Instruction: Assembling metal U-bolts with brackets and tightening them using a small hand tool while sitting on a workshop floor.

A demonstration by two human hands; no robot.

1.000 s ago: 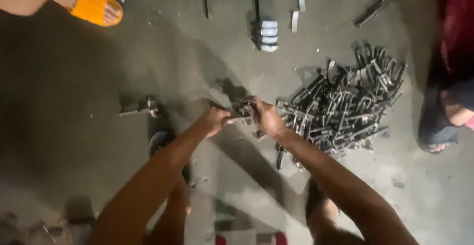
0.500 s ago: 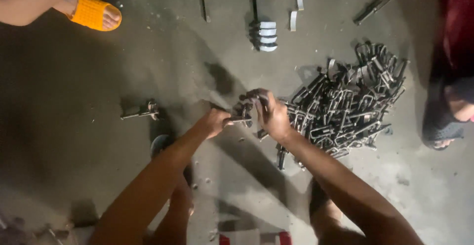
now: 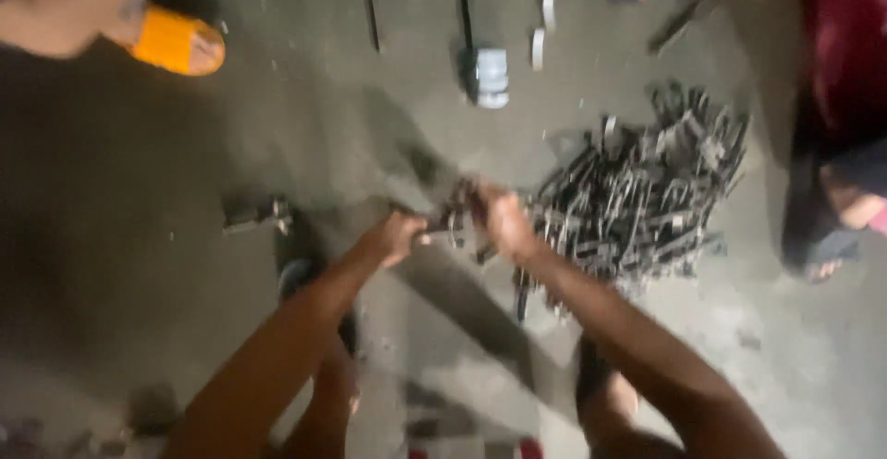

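Both my hands meet over the concrete floor and hold one small metal clamp part (image 3: 453,221) between them. My left hand (image 3: 395,237) grips its left end. My right hand (image 3: 504,220) is closed around its right side. The picture is blurred, so the part's shape is unclear. Just right of my right hand lies a heap of several dark metal clamp pieces (image 3: 637,191) on the floor.
A loose metal piece (image 3: 259,217) lies on the floor to the left. Thin rods (image 3: 370,1), flat metal strips (image 3: 540,29) and a white ribbed object (image 3: 492,78) lie farther off. Other people's feet: an orange sandal (image 3: 176,43) top left, a foot (image 3: 845,228) at right.
The view shifted slightly and became blurred. My hands stay together on the part, with my right hand turning a little around it.
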